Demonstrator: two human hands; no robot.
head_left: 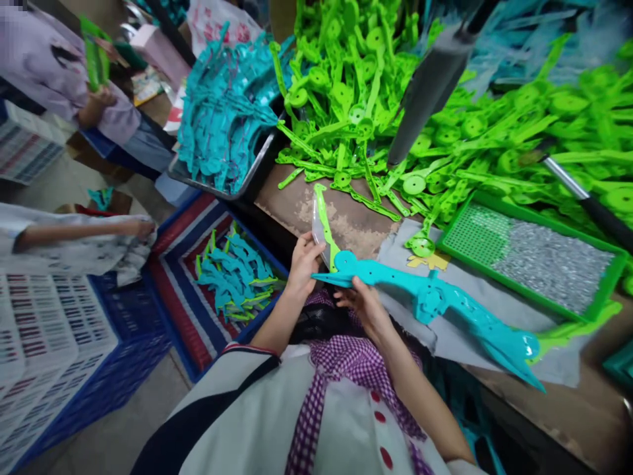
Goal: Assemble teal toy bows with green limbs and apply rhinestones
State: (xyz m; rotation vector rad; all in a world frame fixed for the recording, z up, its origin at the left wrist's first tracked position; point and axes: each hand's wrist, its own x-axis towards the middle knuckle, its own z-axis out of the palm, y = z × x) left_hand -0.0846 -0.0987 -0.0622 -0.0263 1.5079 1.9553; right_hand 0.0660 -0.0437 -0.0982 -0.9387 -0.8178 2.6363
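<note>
My left hand (300, 265) is closed on the lower part of a bright green plastic arm (324, 214), which has a clear strip along its side. That arm's round end meets the near end of a long turquoise plastic piece (390, 274). My right hand (370, 309) grips the turquoise piece from below, its thumb at the edge; some of its fingers are hidden. The piece slants down to the right above a grey cloth (494, 323). Another green arm (576, 330) shows at its far end.
A heap of green arms (346, 86) covers the bench behind a green mesh tray (477, 227) of small metal pieces. A dark power tool (430, 92) hangs above. Left are a black tub (237, 193) of turquoise pieces, a striped lined crate (171, 264) and two people (59, 86).
</note>
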